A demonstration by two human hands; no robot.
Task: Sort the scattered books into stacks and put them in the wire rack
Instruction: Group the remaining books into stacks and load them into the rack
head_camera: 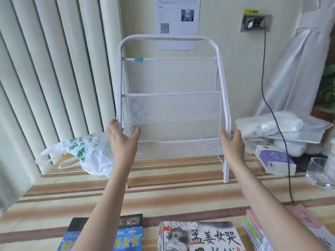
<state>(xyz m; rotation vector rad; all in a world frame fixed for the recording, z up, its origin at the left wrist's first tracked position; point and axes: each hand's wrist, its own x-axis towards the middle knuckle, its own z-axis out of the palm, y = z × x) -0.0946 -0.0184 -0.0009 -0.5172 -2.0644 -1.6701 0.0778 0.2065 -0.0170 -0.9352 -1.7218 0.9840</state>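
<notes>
Standing far on the striped tablecloth (163,187), the white wire rack (170,109) is flanked by left hand (121,137) and right hand (233,142), fingers straight against its side posts; book stacks (197,236) lie near.

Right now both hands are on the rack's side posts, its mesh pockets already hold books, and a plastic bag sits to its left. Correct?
Not quite. In the head view the wire rack has empty mesh pockets; the books lie on the striped table in front. The left hand and right hand are at its side posts, and the plastic bag sits left.
</notes>
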